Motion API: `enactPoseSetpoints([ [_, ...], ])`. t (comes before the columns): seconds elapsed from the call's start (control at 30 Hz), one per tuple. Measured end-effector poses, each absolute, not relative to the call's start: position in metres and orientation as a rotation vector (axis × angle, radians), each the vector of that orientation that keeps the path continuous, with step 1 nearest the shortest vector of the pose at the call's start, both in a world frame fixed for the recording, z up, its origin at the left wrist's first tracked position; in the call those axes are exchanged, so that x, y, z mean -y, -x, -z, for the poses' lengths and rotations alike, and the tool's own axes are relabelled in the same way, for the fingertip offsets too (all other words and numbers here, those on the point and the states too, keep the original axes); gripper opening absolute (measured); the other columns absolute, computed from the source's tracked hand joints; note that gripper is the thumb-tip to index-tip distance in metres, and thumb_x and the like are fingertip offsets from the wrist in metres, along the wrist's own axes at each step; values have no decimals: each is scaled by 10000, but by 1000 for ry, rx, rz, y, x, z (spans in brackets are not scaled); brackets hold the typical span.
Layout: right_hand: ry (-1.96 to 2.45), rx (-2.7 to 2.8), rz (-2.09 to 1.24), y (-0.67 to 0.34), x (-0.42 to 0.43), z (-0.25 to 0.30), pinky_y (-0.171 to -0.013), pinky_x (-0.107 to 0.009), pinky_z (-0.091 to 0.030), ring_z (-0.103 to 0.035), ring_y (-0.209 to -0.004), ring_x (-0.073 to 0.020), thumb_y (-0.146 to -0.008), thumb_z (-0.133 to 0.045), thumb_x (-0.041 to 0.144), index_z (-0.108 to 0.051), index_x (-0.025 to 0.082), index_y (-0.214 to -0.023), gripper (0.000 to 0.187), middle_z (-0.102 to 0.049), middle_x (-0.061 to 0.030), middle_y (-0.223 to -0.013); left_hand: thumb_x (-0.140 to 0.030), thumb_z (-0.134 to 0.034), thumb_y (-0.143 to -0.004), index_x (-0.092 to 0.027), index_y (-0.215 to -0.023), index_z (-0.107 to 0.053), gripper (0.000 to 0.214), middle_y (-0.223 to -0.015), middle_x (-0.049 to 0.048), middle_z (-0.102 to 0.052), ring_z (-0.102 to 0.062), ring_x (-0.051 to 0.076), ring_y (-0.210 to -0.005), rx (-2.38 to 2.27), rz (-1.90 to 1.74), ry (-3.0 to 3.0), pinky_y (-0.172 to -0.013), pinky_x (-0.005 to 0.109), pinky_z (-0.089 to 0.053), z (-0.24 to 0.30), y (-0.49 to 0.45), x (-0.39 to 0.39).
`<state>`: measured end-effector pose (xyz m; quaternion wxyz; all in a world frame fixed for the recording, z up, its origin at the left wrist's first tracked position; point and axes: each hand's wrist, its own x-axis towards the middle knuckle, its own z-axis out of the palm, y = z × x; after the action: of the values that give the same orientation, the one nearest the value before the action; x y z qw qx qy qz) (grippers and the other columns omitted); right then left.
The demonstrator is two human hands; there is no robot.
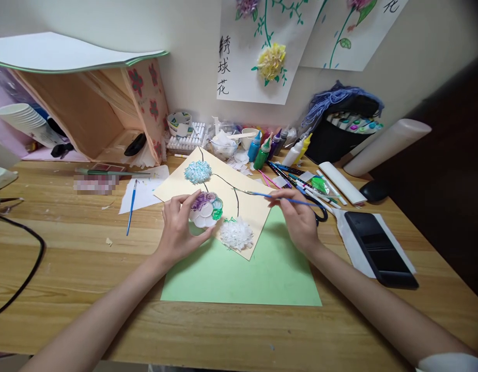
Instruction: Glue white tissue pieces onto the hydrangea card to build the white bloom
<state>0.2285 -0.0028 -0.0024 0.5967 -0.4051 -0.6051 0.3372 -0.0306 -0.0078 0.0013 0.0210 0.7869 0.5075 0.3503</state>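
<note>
My left hand (179, 226) is closed around a small white paint palette (205, 210) with purple and green paint, held just above the cream paper (251, 202). My right hand (298, 217) pinches a thin blue paintbrush (275, 197) whose tip points left over the paper's black painted stems. On the cream paper sit a light-blue tissue flower (197, 171) and a white tissue flower (236, 233). A green sheet (262, 274) lies under the paper.
Paint bottles (264, 150), markers and scissors (318, 209) crowd the back right. A black phone (379, 247) lies on a white cloth at right. A second blue brush (130, 205) lies at left. A black cable (27, 258) loops at the far left. Flower pictures (262, 51) hang on the wall.
</note>
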Motion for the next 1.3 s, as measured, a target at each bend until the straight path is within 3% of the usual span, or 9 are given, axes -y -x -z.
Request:
enactPoseSetpoints([
  [0.2, 961, 1058, -1182, -235, -26, 20, -605, -260, -467, -532, -613, -110, -761, -560, 245, -519, 199, -795, 71, -548, 13, -703, -364, -699, -675, -245, -1334, -339, 761, -1099, 106, -473, -447, 265, -1027, -1591, -1102, -2450, -894, 447, -349, -1, 35, 0],
  [0.5, 883, 1271, -916, -237, -7, 26, -580, -282, -410, -491, -591, -135, -788, -443, 223, -442, 212, -752, 38, -497, 17, -669, -362, -717, -644, -268, -1326, -341, 785, -1103, 89, -476, -447, 264, -1026, -1650, -1096, -2431, -883, 449, -357, 1, 38, -7],
  [1.3, 832, 1340, -917, -238, -2, 30, -579, -300, -395, -506, -600, -157, -815, -474, 242, -491, 210, -755, 70, -529, 0, -675, -376, -725, -630, -260, -1329, -347, 803, -1131, 90, -489, -456, 271, -1041, -1643, -1026, -2433, -892, 444, -368, 2, 38, -6],
])
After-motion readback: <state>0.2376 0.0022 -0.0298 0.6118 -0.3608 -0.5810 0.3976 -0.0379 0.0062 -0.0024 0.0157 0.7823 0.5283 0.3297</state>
